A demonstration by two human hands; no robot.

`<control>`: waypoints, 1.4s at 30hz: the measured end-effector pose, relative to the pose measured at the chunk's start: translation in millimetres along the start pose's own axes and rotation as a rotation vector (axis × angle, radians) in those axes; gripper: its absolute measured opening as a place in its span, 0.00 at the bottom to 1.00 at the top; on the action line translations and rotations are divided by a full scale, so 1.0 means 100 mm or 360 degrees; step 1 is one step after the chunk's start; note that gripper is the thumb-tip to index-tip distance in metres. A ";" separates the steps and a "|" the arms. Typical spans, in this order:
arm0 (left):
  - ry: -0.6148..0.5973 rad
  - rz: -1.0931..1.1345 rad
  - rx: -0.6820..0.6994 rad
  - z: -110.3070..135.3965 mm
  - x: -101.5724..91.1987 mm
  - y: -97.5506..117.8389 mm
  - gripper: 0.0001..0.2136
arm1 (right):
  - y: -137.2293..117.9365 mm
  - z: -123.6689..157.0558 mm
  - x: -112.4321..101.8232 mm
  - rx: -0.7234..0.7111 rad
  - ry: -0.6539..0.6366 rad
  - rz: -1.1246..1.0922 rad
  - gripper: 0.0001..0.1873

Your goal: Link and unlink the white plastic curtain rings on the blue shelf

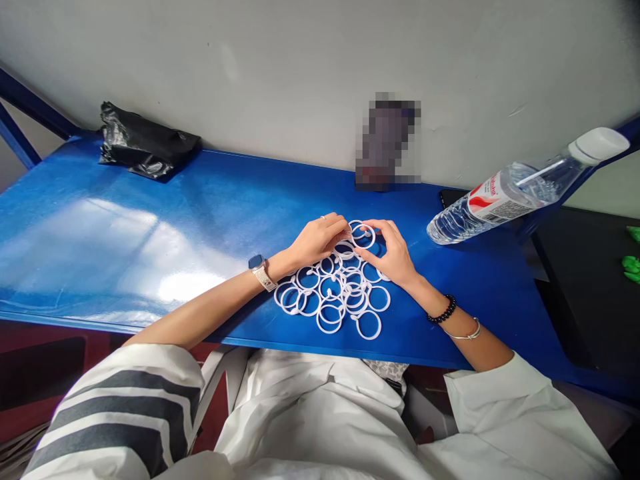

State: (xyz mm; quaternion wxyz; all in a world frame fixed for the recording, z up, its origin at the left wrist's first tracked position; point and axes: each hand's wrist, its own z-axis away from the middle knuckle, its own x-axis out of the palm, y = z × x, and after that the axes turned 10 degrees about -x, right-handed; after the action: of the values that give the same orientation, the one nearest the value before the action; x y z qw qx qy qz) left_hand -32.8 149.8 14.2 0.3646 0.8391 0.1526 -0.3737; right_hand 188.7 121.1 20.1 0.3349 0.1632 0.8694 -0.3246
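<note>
A white curtain ring (373, 240) is held up between my two hands, just above the far edge of a loose pile of similar rings (343, 285). My left hand (320, 240) is closed, its fingertips pinched at the ring's left side. On the other side, my right hand (393, 252) grips the ring with thumb and fingers curved around it. Several rings with small eyelets overlap on the blue table (240, 200) below and in front of both hands. Exactly what the left fingertips pinch is partly hidden.
A crumpled black plastic bag (147, 143) lies at the back left against the wall. A blurred-out dark object (385, 143) leans at the back. To the right stands a water bottle (485, 200), with a dark flat object (453, 197) behind it.
</note>
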 end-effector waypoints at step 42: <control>-0.0108 -0.0140 0.0063 0.00 -0.03 0.03 0.10 | 0.00 0.02 0.00 -0.0018 0.0011 -0.0021 0.20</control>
State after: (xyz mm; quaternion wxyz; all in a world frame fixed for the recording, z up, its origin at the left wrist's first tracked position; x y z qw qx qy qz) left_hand -33.5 147.9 17.9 0.3362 0.8255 0.1694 -0.4204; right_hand 189.5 119.9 18.5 0.3308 0.1567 0.8734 -0.3212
